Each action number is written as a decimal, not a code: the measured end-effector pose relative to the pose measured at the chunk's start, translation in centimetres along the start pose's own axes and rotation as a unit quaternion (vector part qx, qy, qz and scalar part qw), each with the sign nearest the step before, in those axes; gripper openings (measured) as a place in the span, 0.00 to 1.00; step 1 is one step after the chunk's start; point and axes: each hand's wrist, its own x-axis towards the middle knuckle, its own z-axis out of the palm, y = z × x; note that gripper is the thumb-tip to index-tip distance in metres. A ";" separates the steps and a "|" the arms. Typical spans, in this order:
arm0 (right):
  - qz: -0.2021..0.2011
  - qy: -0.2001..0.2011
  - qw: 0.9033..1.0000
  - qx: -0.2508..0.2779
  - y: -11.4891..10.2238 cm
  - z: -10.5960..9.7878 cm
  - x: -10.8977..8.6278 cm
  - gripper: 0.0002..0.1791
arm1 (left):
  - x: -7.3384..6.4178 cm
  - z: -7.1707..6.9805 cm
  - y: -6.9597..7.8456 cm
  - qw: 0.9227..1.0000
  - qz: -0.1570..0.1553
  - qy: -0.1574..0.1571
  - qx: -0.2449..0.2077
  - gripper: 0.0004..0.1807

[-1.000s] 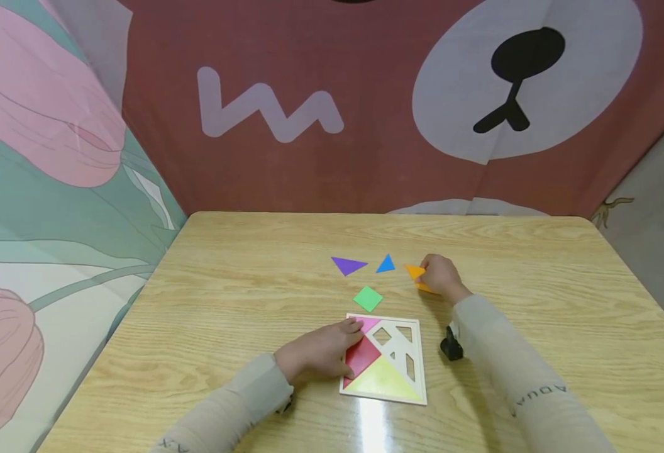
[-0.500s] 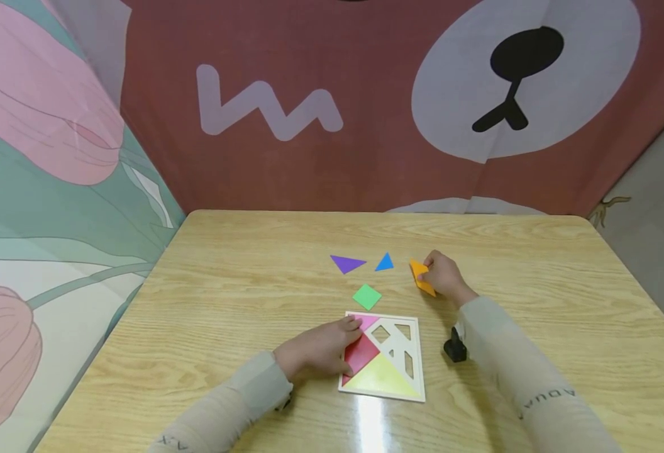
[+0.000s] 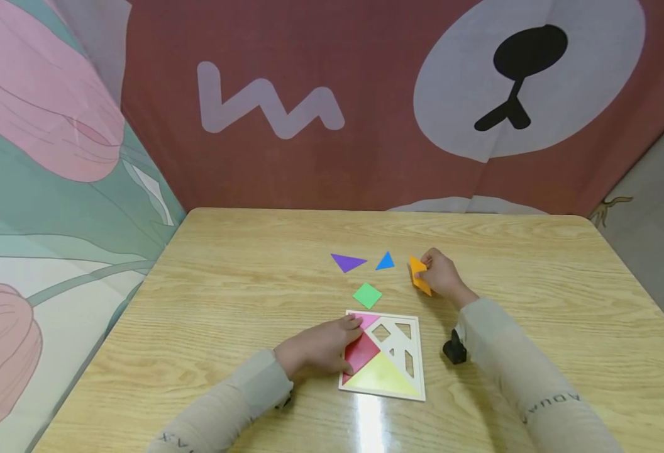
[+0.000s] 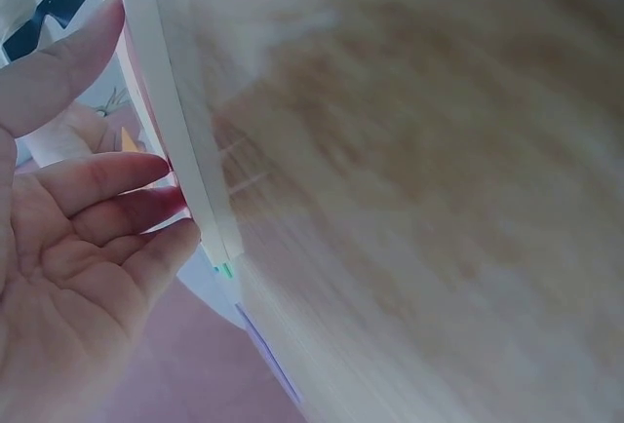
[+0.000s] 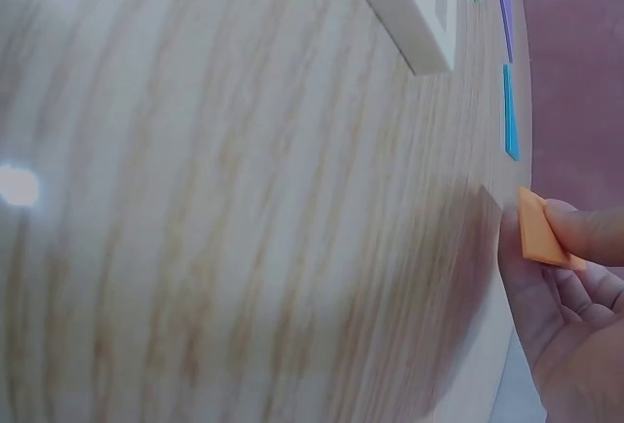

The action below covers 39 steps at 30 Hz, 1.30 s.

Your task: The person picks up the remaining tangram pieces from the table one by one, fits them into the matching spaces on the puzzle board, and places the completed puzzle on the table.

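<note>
My right hand (image 3: pixel 445 275) pinches a flat orange tangram piece (image 3: pixel 417 268) between thumb and fingers, tilted up at the right of the table. In the right wrist view the thumb presses one face of it. My left hand (image 3: pixel 323 345) rests over the left side of a white tangram board (image 3: pixel 421 355), its fingertips touching the pieces and edge. Pink (image 3: pixel 370 320), red (image 3: pixel 362 354) and yellow (image 3: pixel 383 376) pieces lie in the board. Its upper right shows several cut-out holes. Beyond it lie a green square (image 3: pixel 368 295), a purple triangle (image 3: pixel 348 262) and a blue triangle (image 3: pixel 385 260).
The wooden table (image 3: pixel 241 283) reaches back to a reddish-brown cloth (image 3: pixel 377 163) with a cartoon face. A flower-patterned cloth (image 3: pixel 77 226) hangs at the left. A black wrist device (image 3: pixel 454 348) sits under the right sleeve.
The right hand has lifted and tilted the orange piece, which lay flatter and partly covered a second ago. My left hand and the board stay put.
</note>
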 end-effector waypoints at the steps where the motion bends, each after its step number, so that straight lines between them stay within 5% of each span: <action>1: 0.001 -0.001 1.000 0.003 0.0 0.0 0.0 0.16 | 0.0 0.0 0.0 1.000 0.000 0.000 0.001 0.37; 39: -0.037 -0.007 0.995 0.094 -1.0 0.4 -1.6 0.20 | 0.2 0.4 -0.4 1.000 0.008 0.008 0.005 0.37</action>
